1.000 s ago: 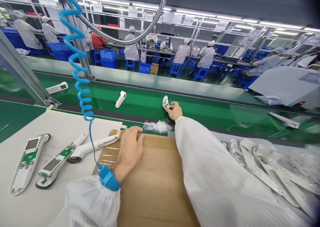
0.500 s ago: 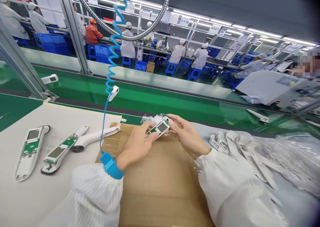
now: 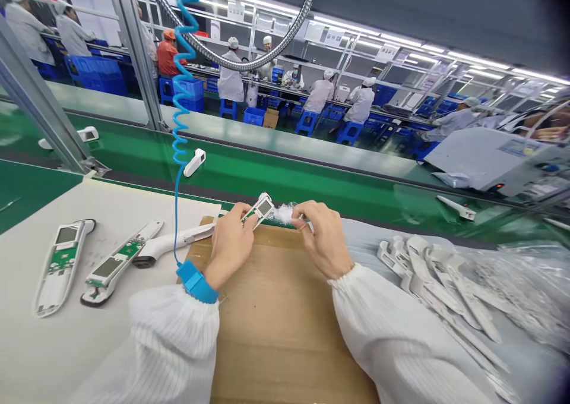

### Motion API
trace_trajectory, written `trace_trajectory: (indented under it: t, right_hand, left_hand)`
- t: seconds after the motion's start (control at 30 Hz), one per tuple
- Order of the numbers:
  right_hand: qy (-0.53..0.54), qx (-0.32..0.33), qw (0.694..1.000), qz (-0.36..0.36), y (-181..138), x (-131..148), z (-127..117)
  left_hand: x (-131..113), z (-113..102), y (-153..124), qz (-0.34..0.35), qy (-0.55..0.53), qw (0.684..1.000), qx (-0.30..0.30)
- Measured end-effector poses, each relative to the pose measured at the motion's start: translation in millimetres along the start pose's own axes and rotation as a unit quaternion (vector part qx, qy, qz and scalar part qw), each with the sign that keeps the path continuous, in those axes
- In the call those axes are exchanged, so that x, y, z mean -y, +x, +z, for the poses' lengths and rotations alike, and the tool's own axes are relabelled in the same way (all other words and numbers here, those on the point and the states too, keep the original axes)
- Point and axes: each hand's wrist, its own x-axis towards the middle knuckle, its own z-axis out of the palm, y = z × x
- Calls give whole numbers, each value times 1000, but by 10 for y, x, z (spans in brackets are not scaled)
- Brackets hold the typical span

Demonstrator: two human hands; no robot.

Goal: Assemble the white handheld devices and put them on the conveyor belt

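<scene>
My left hand [image 3: 232, 237] is wrapped round a white handheld device [image 3: 262, 207] with a small grey screen and an exposed green circuit board. Its screen end tilts up and away from me; the lower end is hidden by my fingers. Right of it, my right hand [image 3: 321, 234] has thumb and fingertips brought together at the edge of a small heap of crumpled clear film [image 3: 284, 214]. Whatever is between those fingertips is too small to make out. Both hands are above a brown cardboard sheet [image 3: 285, 309]. A blue wrist strap [image 3: 196, 282] circles my left wrist.
At left lie two opened devices [image 3: 62, 267] [image 3: 120, 258] and a white handle-shaped device [image 3: 173, 242]. Several white shell parts [image 3: 427, 267] and clear plastic bags [image 3: 525, 279] lie at right. A coiled blue cord [image 3: 180, 107] hangs down to the strap. Devices sit on the green conveyor [image 3: 312, 181].
My right hand has come off the device and sits beside the film heap. My left hand has carried the device a little to the left, with its screen end raised.
</scene>
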Motion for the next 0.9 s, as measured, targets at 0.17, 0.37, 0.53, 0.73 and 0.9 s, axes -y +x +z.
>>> trace_trajectory:
  t: [0.17, 0.37, 0.53, 0.73, 0.9]
  right_hand:
    - [201, -21, 962, 181, 182, -12, 242]
    - [397, -57, 857, 322, 78, 116, 471]
    - [435, -63, 849, 293, 61, 290, 456]
    - [70, 36, 968, 239, 319, -17, 545]
    - [-47, 95, 971, 214, 247, -293, 394]
  left_hand:
    - [30, 101, -17, -4, -148, 988, 33]
    - [-85, 173, -156, 9, -187, 980, 64]
    - [-77, 153, -120, -14, -74, 997, 0]
    - [83, 151, 33, -122, -181, 974, -54]
    - [20, 107, 25, -136, -240, 960, -53]
